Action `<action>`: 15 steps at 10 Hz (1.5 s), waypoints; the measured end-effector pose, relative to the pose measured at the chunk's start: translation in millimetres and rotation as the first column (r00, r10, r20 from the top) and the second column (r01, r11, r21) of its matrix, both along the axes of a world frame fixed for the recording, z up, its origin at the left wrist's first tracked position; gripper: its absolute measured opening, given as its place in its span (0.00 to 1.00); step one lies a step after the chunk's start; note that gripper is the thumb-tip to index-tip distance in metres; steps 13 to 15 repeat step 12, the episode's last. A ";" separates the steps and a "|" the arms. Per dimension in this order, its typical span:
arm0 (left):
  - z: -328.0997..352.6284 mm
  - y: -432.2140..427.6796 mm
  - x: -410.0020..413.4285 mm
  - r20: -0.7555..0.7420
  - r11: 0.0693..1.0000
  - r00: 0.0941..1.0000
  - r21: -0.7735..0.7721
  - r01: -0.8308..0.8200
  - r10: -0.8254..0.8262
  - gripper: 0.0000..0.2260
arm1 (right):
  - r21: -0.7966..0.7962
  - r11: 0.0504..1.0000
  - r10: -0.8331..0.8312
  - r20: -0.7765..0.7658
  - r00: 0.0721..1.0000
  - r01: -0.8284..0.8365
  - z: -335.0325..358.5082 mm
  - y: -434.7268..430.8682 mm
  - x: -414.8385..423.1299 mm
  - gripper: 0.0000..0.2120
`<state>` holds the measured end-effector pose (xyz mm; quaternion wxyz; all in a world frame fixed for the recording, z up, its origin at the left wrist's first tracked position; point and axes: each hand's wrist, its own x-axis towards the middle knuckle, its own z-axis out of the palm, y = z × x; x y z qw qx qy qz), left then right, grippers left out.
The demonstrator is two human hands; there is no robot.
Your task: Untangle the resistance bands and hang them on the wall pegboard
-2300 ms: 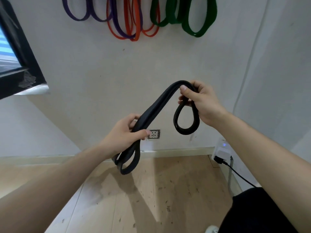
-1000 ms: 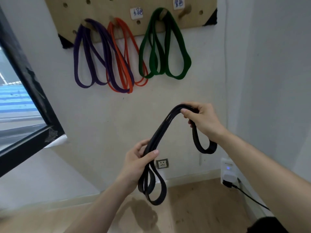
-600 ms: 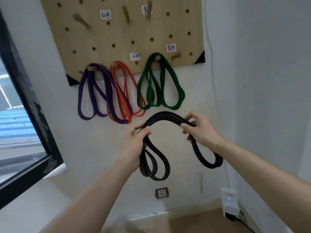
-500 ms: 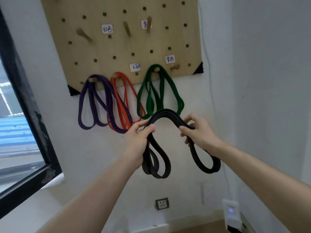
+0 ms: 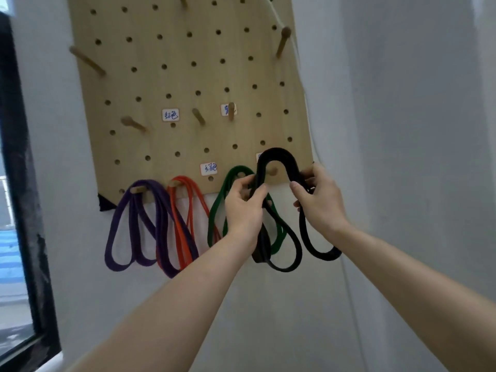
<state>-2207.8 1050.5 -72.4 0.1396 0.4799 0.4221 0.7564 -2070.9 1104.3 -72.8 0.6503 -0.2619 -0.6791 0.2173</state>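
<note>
A folded black resistance band [image 5: 277, 157] arches over the bottom-right wooden peg [image 5: 272, 171] of the wooden pegboard [image 5: 188, 76]. My left hand [image 5: 243, 208] grips its left side and my right hand [image 5: 319, 202] grips its right side, with loops hanging below both. A purple band [image 5: 128, 232], an orange band [image 5: 185, 224] and a green band [image 5: 217, 210] hang from pegs along the board's bottom row. My left hand partly hides the green band.
Several bare wooden pegs [image 5: 87, 60] stick out higher up the board, beside small handwritten labels [image 5: 170, 114]. A black window frame [image 5: 24, 210] runs down the left. A white wall corner [image 5: 357, 183] lies just right of the board.
Both hands raised the black band from below the green band up to the board's bottom row, and its arch now sits around the bottom-right peg. My view has moved closer to the board.
</note>
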 end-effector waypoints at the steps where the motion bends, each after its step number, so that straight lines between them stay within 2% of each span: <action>1: 6.0 20.7 -2.7 -0.018 0.998 0.998 0.006 -0.060 0.060 0.09 | 0.032 0.999 -0.039 0.060 0.997 0.037 1.6 20.8 -8.6 0.07; 3: 6.7 66.7 -12.3 -0.143 0.980 0.970 0.043 -0.193 0.197 0.09 | 0.045 0.994 -0.109 0.156 0.982 0.103 4.2 66.1 -27.9 0.07; 5: -7.6 103.5 -25.0 -0.250 0.955 0.923 0.026 -0.295 0.292 0.12 | -0.009 0.998 -0.062 0.239 0.969 0.066 -5.3 107.3 -49.3 0.08; 6: -7.8 112.2 -33.1 -0.251 0.952 0.918 0.052 -0.303 0.306 0.12 | 0.013 0.999 -0.035 0.237 0.971 0.033 -8.0 118.2 -53.3 0.10; 7: -3.6 114.5 -34.4 -0.252 0.951 0.917 0.042 -0.308 0.308 0.11 | 0.040 0.999 -0.013 0.170 0.985 0.006 -5.6 123.9 -54.9 0.08; 8: -4.6 110.2 -33.6 -0.277 0.940 0.902 0.011 -0.340 0.330 0.14 | -0.009 1.000 0.002 0.169 0.986 -0.001 -6.5 123.3 -52.7 0.09; 9: -8.9 97.6 -39.4 -0.362 0.940 0.880 -0.028 -0.340 0.307 0.19 | -0.094 0.996 0.039 0.283 0.958 -0.012 -13.0 119.8 -45.6 0.18; 10: -14.7 78.5 -46.7 -0.441 0.947 0.865 -0.089 -0.309 0.240 0.20 | -0.186 0.982 0.063 0.361 0.931 0.006 -19.9 111.3 -32.9 0.26; 11: -30.2 52.8 -57.5 -0.478 0.947 0.862 -0.164 -0.274 0.167 0.18 | -0.201 0.979 0.043 0.392 0.919 0.040 -30.6 97.4 -16.4 0.26; 12: -44.6 32.0 -75.5 -0.452 0.935 0.879 -0.223 -0.276 0.152 0.16 | -0.180 0.984 0.066 0.426 0.902 0.013 -38.9 74.6 -5.7 0.24; 15: -44.6 32.0 -75.5 -0.452 0.935 0.879 -0.223 -0.276 0.152 0.16 | -0.180 0.984 0.066 0.426 0.902 0.013 -38.9 74.6 -5.7 0.24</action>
